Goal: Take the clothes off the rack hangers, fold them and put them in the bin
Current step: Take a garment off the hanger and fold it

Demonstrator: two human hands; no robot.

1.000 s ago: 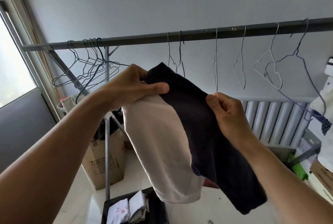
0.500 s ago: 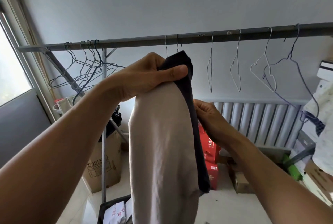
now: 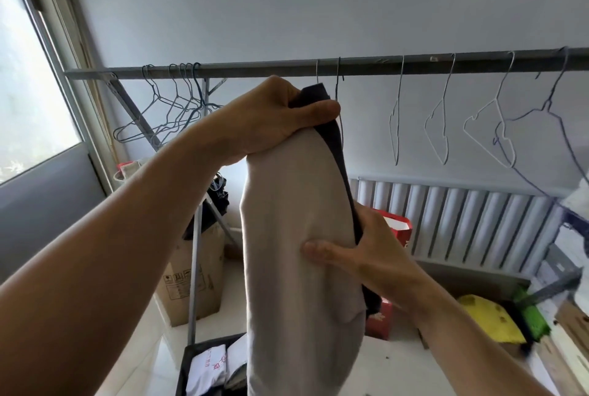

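1. The garment (image 3: 296, 236) is showing a beige near face, with a dark layer along its top and right edge. It is running out of the bottom of the frame, so its lower end is not visible.
2. The bin (image 3: 191, 360) is being cut off by the bottom edge and partly covered by the hanging cloth. Only its dark left and far walls and some folded white clothes (image 3: 207, 370) inside are showing.
3. The fingers of the right hand (image 3: 360, 255) are lying behind the cloth, unseen. Items at the far right edge are blurring too much to identify.
4. The rack bar (image 3: 414, 65) is crossing the view just above the hands. Empty wire hangers (image 3: 441, 127) are hanging spaced along it at right, and a bunched group (image 3: 172, 115) at left.
5. A cardboard box (image 3: 188, 284) is standing beside the rack leg. A red bag (image 3: 398, 229) is sitting in front of the radiator (image 3: 462, 220).
6. The garment is blocking the view of the floor between box and bag.
7. The left hand (image 3: 277, 115) is gripping the garment's top end, thumb lying across the dark edge.
8. The right hand is pinching the garment's right edge about midway, thumb pressing a dent into the beige face.
9. The garment is hanging in the air between both hands, in front of the bin, not in it.
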